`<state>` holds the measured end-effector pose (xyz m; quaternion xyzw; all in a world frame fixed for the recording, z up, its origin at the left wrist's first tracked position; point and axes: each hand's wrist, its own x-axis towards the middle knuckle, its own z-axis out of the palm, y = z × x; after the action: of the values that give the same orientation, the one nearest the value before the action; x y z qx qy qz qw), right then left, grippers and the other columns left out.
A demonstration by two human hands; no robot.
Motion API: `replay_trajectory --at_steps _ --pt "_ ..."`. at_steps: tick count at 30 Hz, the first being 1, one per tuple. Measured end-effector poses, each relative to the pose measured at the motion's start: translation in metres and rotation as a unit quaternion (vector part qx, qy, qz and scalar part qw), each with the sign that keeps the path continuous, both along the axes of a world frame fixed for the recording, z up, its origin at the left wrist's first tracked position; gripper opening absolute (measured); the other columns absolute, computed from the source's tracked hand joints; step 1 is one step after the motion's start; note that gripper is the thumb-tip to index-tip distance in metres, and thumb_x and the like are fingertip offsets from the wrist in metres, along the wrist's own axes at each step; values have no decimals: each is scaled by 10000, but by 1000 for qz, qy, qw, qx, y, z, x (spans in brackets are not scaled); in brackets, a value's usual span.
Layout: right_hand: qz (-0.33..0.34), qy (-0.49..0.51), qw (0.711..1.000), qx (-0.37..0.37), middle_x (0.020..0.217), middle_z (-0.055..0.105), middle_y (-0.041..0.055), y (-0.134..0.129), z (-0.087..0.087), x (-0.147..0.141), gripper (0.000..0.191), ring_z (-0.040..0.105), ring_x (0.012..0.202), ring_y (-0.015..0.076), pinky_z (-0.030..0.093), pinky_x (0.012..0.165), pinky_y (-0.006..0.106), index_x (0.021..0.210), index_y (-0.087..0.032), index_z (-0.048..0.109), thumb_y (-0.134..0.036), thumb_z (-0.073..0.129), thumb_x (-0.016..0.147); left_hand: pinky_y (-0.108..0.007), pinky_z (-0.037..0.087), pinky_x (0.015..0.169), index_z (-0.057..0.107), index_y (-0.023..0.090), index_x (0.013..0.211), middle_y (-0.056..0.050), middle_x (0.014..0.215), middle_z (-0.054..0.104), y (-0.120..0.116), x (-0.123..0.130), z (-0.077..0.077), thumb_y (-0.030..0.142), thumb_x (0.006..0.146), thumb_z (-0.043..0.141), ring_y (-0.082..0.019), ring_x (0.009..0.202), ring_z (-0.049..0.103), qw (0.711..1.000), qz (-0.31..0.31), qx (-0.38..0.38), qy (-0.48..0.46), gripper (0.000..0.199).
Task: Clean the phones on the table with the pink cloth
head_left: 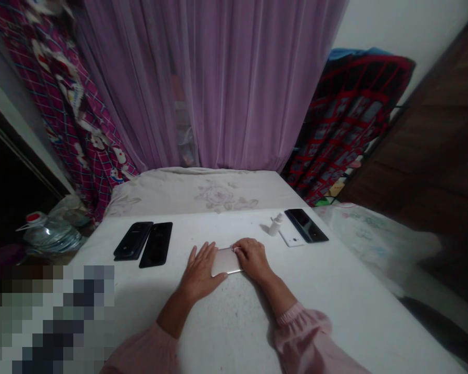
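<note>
A silver smartphone (226,262) lies face down on the white surface (234,311), between my two hands. My left hand (200,270) rests flat with its fingers spread, its thumb side against the phone's left edge. My right hand (252,258) curls over the phone's upper right corner, and its fingertips hide that corner. A small white dropper bottle (275,225) stands beyond my hands. Two black smartphones (132,240) (156,244) lie to the left, and a dark phone (306,225) partly covers a white phone (290,238) to the right.
A bed with a pale floral sheet (203,195) lies beyond the white surface, backed by a purple curtain (210,78). A plastic water jug (49,234) sits low on the left. A white plastic bag (374,239) lies on the right, beside a brown wooden panel (425,130).
</note>
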<state>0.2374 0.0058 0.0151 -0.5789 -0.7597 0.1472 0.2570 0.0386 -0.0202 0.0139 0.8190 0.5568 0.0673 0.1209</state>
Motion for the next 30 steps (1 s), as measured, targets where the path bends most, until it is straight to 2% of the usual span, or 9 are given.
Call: replay_trajectory --at_steps 4,6,9,14,19,22,25,28,30 --pt "54 24 998 15 1272 611 60 -17 -8 12 176 496 1211 230 278 1018 437 937 -248 668 -220 500 892 -499 100 1186 362 170 1445 -122 1552 312 1 -1 -4 516 875 520 -273 1452 220 1000 -6 6 2 686" --pt "70 18 997 5 1327 578 63 -20 -8 16 175 462 1260 239 253 1038 461 930 -249 671 -227 503 887 -501 92 1185 356 175 1448 -119 1554 308 1 -1 -5 516 876 512 -270 1454 211 1000 -10 6 1 684" --pt "62 7 998 -8 1260 613 59 -18 -2 15 169 497 1211 231 266 1016 446 916 -251 678 -220 517 873 -505 81 1183 350 173 1451 -118 1558 299 1 -2 -4 512 879 503 -270 1457 199 1000 -12 -1 -2 682" --pt "9 -25 999 -29 1049 674 40 -4 10 -1 167 543 1065 218 288 938 400 932 -266 686 -220 535 879 -510 75 1184 352 162 1452 -122 1559 292 1 -1 0 515 883 499 -274 1459 191 1000 -12 -14 -4 686" --pt "-29 -60 997 -37 992 679 57 5 14 -13 171 550 1013 232 292 900 396 963 -262 688 -241 531 900 -509 79 1185 350 158 1452 -120 1560 290 0 -1 3 503 885 510 -276 1459 187 1000 -12 -17 2 683" --pt "-27 -46 998 -34 995 680 58 1 11 -11 178 555 1014 233 309 892 394 965 -256 685 -234 519 902 -508 80 1186 347 157 1453 -118 1561 291 0 0 4 504 881 519 -277 1459 188 1000 -9 -17 5 691" --pt "8 -2 1000 -10 1120 669 52 -12 2 -3 181 541 1098 221 302 954 403 954 -258 678 -213 513 894 -503 77 1188 345 148 1454 -121 1563 281 -1 0 4 495 878 529 -270 1460 184 1000 -9 -20 9 697" --pt "58 13 998 -3 1320 587 54 -25 -5 7 179 466 1249 233 240 1042 461 944 -260 677 -226 510 893 -505 81 1187 350 145 1450 -126 1562 283 -1 0 4 488 877 537 -272 1461 183 1000 -10 -19 7 694" --pt "74 8 997 -10 1357 560 60 -28 -4 11 179 444 1277 240 220 1058 487 939 -259 679 -238 507 894 -513 85 1186 348 143 1451 -126 1561 288 0 0 3 490 878 532 -275 1461 181 1000 -12 -17 0 694"
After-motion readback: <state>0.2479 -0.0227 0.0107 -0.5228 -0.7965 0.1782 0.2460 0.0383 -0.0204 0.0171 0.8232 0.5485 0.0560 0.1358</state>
